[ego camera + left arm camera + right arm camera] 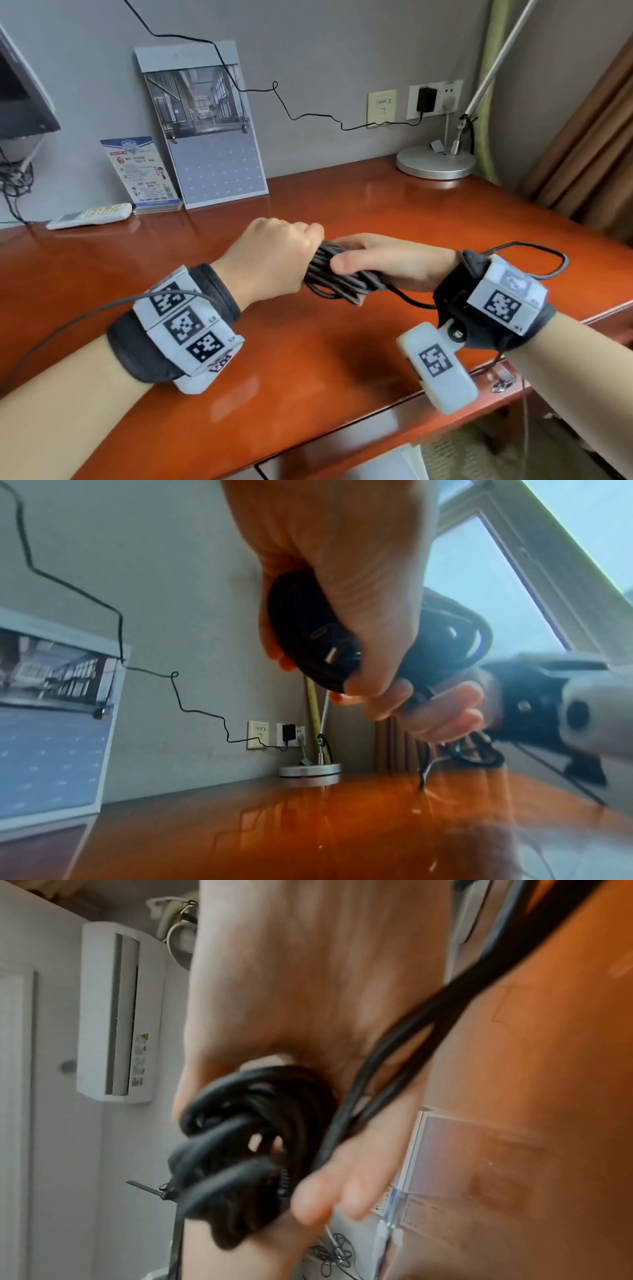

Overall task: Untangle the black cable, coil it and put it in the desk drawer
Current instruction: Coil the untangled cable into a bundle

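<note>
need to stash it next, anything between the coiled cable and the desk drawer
Nothing visible lies between them. Both the left hand and right hand hold the black cable above the bare desk top. The drawer sits under the front edge; whether it is open is unclear.

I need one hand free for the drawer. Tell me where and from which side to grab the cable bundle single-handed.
Grip the cable bundle around its middle, where the strands run side by side and are packed tightest, coming from above as the left hand does. Close the fingers round every loop and trap the plug and the loose tail by the right hand; the looped ends would probably spring apart.
</note>
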### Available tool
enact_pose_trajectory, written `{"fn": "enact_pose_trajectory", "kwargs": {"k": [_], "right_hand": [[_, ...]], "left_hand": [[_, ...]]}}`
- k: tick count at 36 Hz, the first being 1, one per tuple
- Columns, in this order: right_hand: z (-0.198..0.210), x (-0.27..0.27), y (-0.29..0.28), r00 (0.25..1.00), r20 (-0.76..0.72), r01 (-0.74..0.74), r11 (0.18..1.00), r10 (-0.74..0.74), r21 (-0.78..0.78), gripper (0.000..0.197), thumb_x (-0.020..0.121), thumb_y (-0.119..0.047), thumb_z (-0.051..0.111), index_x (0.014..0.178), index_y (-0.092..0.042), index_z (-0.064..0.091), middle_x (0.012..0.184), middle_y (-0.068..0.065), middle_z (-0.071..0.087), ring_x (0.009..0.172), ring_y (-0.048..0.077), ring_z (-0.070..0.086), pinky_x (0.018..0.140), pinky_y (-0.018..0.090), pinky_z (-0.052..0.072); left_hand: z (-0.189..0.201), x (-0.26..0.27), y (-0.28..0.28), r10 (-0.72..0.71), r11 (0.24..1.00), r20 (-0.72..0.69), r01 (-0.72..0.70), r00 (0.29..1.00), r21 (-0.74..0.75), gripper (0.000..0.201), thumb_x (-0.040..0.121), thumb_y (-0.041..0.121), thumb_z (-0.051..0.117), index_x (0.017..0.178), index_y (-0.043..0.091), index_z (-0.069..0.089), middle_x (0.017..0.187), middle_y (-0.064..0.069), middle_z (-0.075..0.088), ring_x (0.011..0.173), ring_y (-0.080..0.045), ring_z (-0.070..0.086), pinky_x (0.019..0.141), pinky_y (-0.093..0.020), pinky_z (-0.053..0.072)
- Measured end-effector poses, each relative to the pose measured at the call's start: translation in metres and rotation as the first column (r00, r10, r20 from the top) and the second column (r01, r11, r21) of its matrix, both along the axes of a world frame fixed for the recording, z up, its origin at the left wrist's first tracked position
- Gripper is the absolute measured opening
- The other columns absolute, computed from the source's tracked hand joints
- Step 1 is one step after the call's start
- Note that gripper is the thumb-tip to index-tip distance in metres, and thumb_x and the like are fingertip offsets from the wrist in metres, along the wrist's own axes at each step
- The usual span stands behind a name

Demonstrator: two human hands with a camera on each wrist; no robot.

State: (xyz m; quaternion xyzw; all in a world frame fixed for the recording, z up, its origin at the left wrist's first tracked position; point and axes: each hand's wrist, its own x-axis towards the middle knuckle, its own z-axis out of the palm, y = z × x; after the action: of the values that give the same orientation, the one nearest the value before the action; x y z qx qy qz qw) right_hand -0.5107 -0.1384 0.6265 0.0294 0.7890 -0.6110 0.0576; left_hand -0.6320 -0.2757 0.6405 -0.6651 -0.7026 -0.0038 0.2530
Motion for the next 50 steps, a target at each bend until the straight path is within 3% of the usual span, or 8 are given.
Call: {"fn": "enact_pose_trajectory", "kwargs": {"k": [7, 13, 18, 24, 32, 39, 44, 50], "right_hand": [[-0.007, 0.007, 0.012, 0.966, -0.101, 0.216, 0.956, -0.239, -0.198, 0.067, 0.096, -0.055, 0.012, 0.109, -0.011, 0.062, 0.071, 0.009, 0.069, 0.052, 0.022, 0.059, 0.058, 0.031, 0.052], [-0.008, 0.013, 0.013, 0.907, -0.269, 0.398, 0.868, -0.323, 0.297, 0.036, 0.103, -0.030, 0.027, 0.093, -0.015, 0.058, 0.063, -0.001, 0.053, 0.046, 0.007, 0.039, 0.052, 0.020, 0.033], [-0.006, 0.002, 0.003, 0.943, -0.292, 0.333, 0.416, -0.160, 0.846, 0.026, 0.093, -0.013, 0.042, 0.119, -0.013, 0.045, 0.075, 0.001, 0.051, 0.065, 0.025, 0.049, 0.057, 0.032, 0.035], [0.003, -0.003, -0.005, 0.968, -0.240, 0.240, -0.011, -0.074, 0.971, 0.019, 0.092, -0.007, 0.038, 0.110, -0.009, 0.040, 0.066, -0.004, 0.031, 0.049, 0.015, 0.032, 0.043, 0.028, 0.021], [0.014, -0.003, 0.034, 0.913, -0.369, 0.371, -0.025, -0.171, 0.928, 0.009, 0.083, -0.015, 0.048, 0.086, -0.024, 0.050, 0.076, -0.002, 0.054, 0.088, 0.027, 0.054, 0.085, 0.033, 0.034], [-0.001, 0.013, 0.090, 0.871, -0.167, 0.412, 0.500, -0.462, 0.762, 0.016, 0.087, -0.015, 0.058, 0.072, -0.012, 0.051, 0.051, 0.001, 0.051, 0.038, 0.010, 0.051, 0.045, 0.020, 0.038], [0.005, 0.003, 0.081, 0.933, -0.132, 0.309, 0.556, -0.336, 0.772, 0.014, 0.086, -0.017, 0.065, 0.086, -0.009, 0.053, 0.070, -0.001, 0.058, 0.070, 0.020, 0.057, 0.067, 0.032, 0.043], [0.001, 0.005, 0.089, 0.937, -0.176, 0.233, 0.168, -0.301, 0.958, 0.012, 0.090, -0.021, 0.048, 0.083, -0.027, 0.043, 0.075, -0.007, 0.056, 0.075, 0.024, 0.054, 0.061, 0.030, 0.038]], "left_hand": [[0.013, 0.001, 0.005, 0.151, 0.983, 0.220, -0.169, 0.964, 0.065, 0.032, 0.083, 0.036, 0.063, 0.105, 0.014, 0.060, 0.091, -0.004, 0.069, 0.085, -0.032, 0.064, 0.073, -0.036, 0.049], [0.021, -0.015, 0.008, 0.329, 0.900, 0.462, -0.422, 0.823, 0.110, 0.031, 0.071, 0.032, 0.072, 0.092, 0.011, 0.063, 0.082, -0.012, 0.066, 0.081, -0.035, 0.061, 0.069, -0.035, 0.050], [0.020, -0.026, 0.022, 0.529, 0.821, 0.389, -0.570, 0.754, -0.012, 0.023, 0.073, 0.024, 0.072, 0.086, 0.011, 0.058, 0.073, -0.005, 0.052, 0.072, -0.029, 0.051, 0.063, -0.030, 0.039], [0.023, -0.041, 0.030, 0.622, 0.762, 0.313, -0.647, 0.718, -0.032, 0.024, 0.075, 0.022, 0.073, 0.083, 0.011, 0.053, 0.076, -0.007, 0.049, 0.078, -0.031, 0.053, 0.065, -0.033, 0.040], [0.037, -0.055, 0.024, 0.641, 0.727, 0.371, -0.686, 0.672, -0.014, 0.030, 0.074, 0.025, 0.075, 0.078, 0.009, 0.050, 0.064, -0.005, 0.042, 0.071, -0.029, 0.048, 0.062, -0.033, 0.040], [0.036, -0.078, 0.006, 0.698, 0.665, 0.348, -0.747, 0.626, 0.009, 0.033, 0.072, 0.030, 0.077, 0.083, 0.008, 0.055, 0.065, -0.007, 0.046, 0.070, -0.028, 0.049, 0.062, -0.032, 0.042], [0.032, -0.087, -0.001, 0.725, 0.644, 0.322, -0.765, 0.608, -0.006, 0.034, 0.072, 0.029, 0.077, 0.077, 0.009, 0.050, 0.070, -0.009, 0.049, 0.071, -0.029, 0.050, 0.061, -0.033, 0.044], [0.026, -0.109, -0.020, 0.801, 0.549, 0.314, -0.834, 0.510, -0.047, 0.036, 0.075, 0.030, 0.076, 0.098, 0.005, 0.062, 0.081, -0.009, 0.053, 0.082, -0.030, 0.057, 0.065, -0.032, 0.043]]}}
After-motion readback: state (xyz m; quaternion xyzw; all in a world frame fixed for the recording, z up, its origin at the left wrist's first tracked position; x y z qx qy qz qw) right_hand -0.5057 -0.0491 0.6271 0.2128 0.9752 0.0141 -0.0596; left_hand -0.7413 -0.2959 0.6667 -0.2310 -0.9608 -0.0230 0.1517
